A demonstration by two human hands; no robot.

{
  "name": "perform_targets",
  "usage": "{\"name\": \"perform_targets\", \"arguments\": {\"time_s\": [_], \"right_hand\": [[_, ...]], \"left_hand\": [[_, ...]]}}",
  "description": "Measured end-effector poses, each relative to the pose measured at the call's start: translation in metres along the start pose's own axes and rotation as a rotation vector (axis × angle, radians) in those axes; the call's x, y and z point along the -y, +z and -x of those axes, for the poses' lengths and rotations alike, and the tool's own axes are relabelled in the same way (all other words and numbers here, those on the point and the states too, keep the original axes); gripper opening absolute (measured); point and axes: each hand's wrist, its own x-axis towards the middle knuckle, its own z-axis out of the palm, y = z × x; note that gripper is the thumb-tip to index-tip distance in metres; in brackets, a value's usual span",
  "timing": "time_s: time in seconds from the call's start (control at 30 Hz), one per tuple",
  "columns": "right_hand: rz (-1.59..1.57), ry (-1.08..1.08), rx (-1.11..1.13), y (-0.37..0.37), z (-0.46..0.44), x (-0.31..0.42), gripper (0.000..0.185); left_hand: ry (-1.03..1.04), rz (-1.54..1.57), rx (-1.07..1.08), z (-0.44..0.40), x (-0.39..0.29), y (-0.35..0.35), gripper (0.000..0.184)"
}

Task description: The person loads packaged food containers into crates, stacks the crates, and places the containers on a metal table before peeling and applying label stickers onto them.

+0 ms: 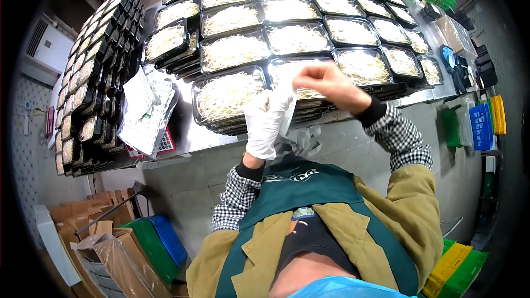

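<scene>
Head view: Nearest the camera, a light blue covering (348, 288) crosses the bottom edge below the green apron (309, 196). Both forearms extend forward from the body, elbows bent, in checked sleeves (411, 140) with black cuffs.

Left hand (264, 124): wears a white glove (260, 138); wrist low, hand raised in front of the chest, fingers bent. A limp white piece (286, 115) hangs just beside its fingers, between the two hands. Both are white, so whether this hand grips the piece cannot be told.

Right hand (330, 84): bare, set higher and farther forward; forearm angled inward, wrist bent, fingers drawn together in a narrow pose toward the left hand. Whether anything is pinched at the fingertips cannot be told.

Beyond the hands, trays (232, 92) of pale sprouts stand in stacked rows on the table (187, 117). White sheets (148, 105) lie to the left, partly over a red calculator (166, 141).
</scene>
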Motion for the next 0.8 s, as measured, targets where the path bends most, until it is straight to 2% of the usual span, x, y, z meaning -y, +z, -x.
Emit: {"name": "perform_targets", "arguments": {"time_s": [0.03, 0.07, 0.13, 0.2, 0.27, 0.3, 0.33, 0.4, 0.43, 0.47, 0.53, 0.6, 0.63, 0.67, 0.7, 0.73, 0.8], "right_hand": [[0.177, -0.095, -0.131, -0.017, -0.018, -0.008, 0.018], [0.284, -0.057, -0.23, -0.033, -0.036, -0.004, 0.02], [0.652, -0.162, -0.324, -0.072, -0.084, -0.015, 0.027], [0.861, -0.311, -0.364, -0.094, -0.127, -0.044, 0.032], [0.956, -0.192, -0.308, -0.089, -0.143, -0.065, 0.035], [1.055, -0.224, -0.407, -0.083, -0.144, -0.08, 0.035], [1.036, -0.12, -0.347, -0.084, -0.144, -0.075, 0.037], [0.948, -0.124, -0.414, -0.085, -0.14, -0.073, 0.043], [0.967, -0.193, -0.394, -0.089, -0.14, -0.073, 0.053], [0.984, -0.344, -0.48, -0.089, -0.138, -0.075, 0.04], [0.622, -0.231, -0.285, -0.071, -0.118, -0.056, 0.028], [0.151, 0.032, 0.2, -0.031, -0.065, 0.007, 0.021], [0.066, 0.05, 0.278, -0.015, -0.048, 0.012, 0.019], [-0.019, 0.068, 0.354, -0.008, -0.039, 0.016, 0.017], [0.058, 0.088, 0.274, -0.012, -0.038, 0.02, 0.016], [0.075, 0.013, 0.211, -0.022, -0.044, 0.013, 0.018], [0.279, -0.08, 0.053, -0.051, -0.078, 0.011, 0.021]], "left_hand": [[-0.1, 0.128, 0.033, -0.001, -0.005, 0.002, 0.014], [-0.198, 0.255, 0.064, -0.002, -0.007, 0.003, 0.012], [-0.204, 0.365, 0.122, -0.004, -0.007, 0.002, 0.014], [-0.234, 0.418, 0.129, -0.004, -0.016, 0.003, 0.018], [-0.195, 0.401, 0.123, -0.004, -0.02, 0.001, 0.02], [-0.172, 0.378, 0.141, -0.003, -0.014, -0.005, 0.02], [-0.153, 0.355, 0.158, -0.004, -0.014, -0.009, 0.021], [-0.185, 0.386, 0.138, -0.003, -0.017, -0.012, 0.016], [-0.229, 0.407, 0.103, -0.003, -0.024, -0.009, 0.017], [-0.267, 0.428, 0.072, -0.005, -0.028, -0.005, 0.018], [-0.15, 0.351, -0.012, -0.013, -0.012, 0.001, 0.022], [-0.093, 0.31, -0.078, -0.015, -0.006, 0.004, 0.024], [0.042, 0.169, -0.138, -0.019, 0.006, 0.003, 0.024], [0.017, 0.115, -0.121, -0.022, 0.003, 0.004, 0.021], [-0.007, 0.061, -0.105, -0.024, -0.003, 0.004, 0.019], [-0.032, 0.008, -0.091, -0.027, -0.006, 0.005, 0.018], [-0.118, 0.17, -0.044, -0.031, -0.001, 0.009, 0.013]]}}
